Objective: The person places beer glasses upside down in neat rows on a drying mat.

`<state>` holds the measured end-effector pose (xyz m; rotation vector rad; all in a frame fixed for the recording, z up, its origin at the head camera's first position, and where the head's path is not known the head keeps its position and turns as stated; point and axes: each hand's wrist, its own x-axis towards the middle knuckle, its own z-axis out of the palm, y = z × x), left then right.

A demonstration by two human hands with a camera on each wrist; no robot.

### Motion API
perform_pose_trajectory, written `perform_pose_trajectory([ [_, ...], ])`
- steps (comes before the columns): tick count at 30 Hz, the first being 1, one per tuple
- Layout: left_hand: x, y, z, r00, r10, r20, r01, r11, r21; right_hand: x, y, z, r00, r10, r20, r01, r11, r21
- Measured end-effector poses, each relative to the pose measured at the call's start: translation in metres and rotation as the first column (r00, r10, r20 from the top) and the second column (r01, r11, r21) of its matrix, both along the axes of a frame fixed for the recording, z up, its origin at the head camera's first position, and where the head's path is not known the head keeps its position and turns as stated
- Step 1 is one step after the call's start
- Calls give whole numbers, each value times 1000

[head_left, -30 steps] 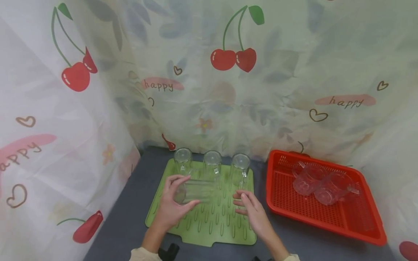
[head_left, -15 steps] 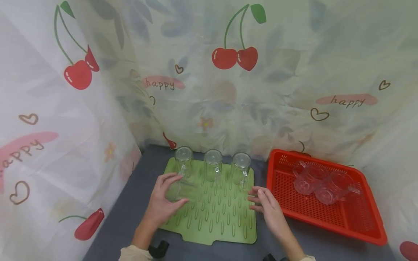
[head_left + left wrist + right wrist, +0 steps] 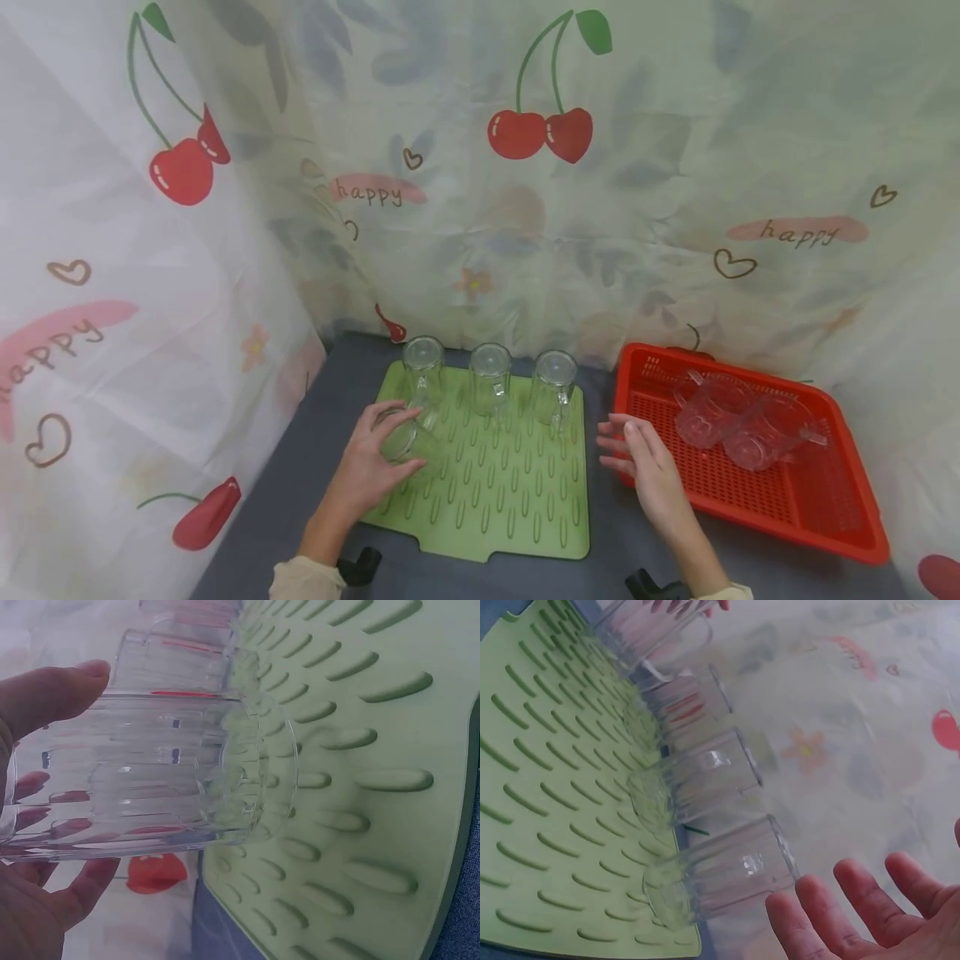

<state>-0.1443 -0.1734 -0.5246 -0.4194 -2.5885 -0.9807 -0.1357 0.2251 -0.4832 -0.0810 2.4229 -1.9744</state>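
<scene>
My left hand point(image 3: 365, 467) holds a clear glass mug point(image 3: 165, 780), fingers and thumb around its base end. The mug is upside down, its rim at the green ridged mat point(image 3: 510, 508); whether it rests fully there I cannot tell. Behind it, three similar mugs stand inverted in a row along the mat's back: a left mug point(image 3: 423, 371), a middle mug point(image 3: 491, 383) and a right mug point(image 3: 554, 392). My right hand point(image 3: 651, 467) is in the air by the red basket's left side, fingers spread and holding nothing.
A red plastic basket point(image 3: 750, 496) sits to the right of the mat, with two clear mugs point(image 3: 708, 412) lying on their sides in it. Dark cloth point(image 3: 292, 492) covers the table. Printed curtains point(image 3: 645, 208) enclose the back and sides.
My left hand has moved left with the mug and turned it from lying sideways to rim-down at the mat. My right hand has moved right, from over the mat to the basket's edge.
</scene>
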Motion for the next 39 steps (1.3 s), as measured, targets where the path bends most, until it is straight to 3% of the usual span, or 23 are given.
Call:
perform_pose_trajectory([
  [18, -11, -5, -10, 999, -16, 39, 18, 998, -52, 3, 9, 3, 1000, -20, -3, 20, 1000, 9],
  [31, -16, -6, -5, 984, -10, 177, 25, 996, -83, 6, 9, 6, 999, -46, 25, 45, 999, 30],
  [39, -25, -9, -16, 975, -33, 221, 46, 998, -52, 7, 9, 4, 999, -40, 25, 40, 999, 25],
])
